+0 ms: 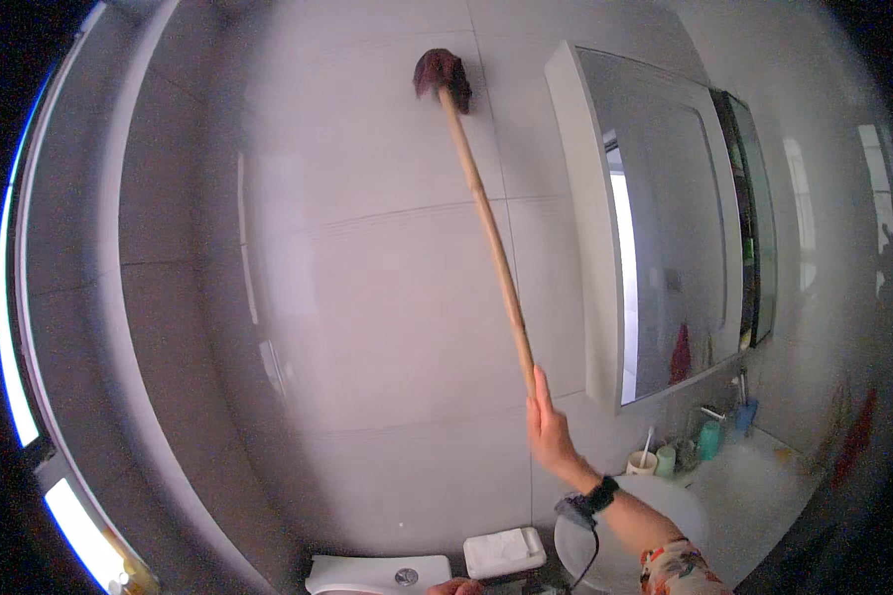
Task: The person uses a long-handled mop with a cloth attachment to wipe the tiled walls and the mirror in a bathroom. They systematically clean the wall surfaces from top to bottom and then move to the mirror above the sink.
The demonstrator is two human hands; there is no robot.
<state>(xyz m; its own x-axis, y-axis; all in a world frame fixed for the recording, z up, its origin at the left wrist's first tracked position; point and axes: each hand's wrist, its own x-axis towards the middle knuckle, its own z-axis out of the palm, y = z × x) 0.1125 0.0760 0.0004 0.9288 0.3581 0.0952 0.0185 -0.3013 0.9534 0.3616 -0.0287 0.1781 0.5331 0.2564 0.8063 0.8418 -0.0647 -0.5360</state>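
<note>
Raised in front of me, my right hand (pixel 551 431) is closed around the lower part of a bamboo-handled mop (pixel 488 223). Its thin, light-brown pole leans up and to the left. At the top, the dark red cloth head (pixel 442 74) is against or very near the grey tiled wall (pixel 397 288); contact is hard to judge. The pole's lower end is hidden by the hand and wrist. A black strap with a small device (pixel 590 501) circles my right wrist, below it a flowered sleeve. Only a sliver of my left hand (pixel 454 587) shows at the lower edge, its fingers mostly cut off.
A mirrored cabinet (pixel 655 228) juts from the wall on the right. Below it are a white washbasin (pixel 690 511), a cup with a toothbrush (pixel 642 463) and a green cup (pixel 709 439). A toilet cistern (pixel 377 573) and a white box (pixel 504 552) stand at the bottom.
</note>
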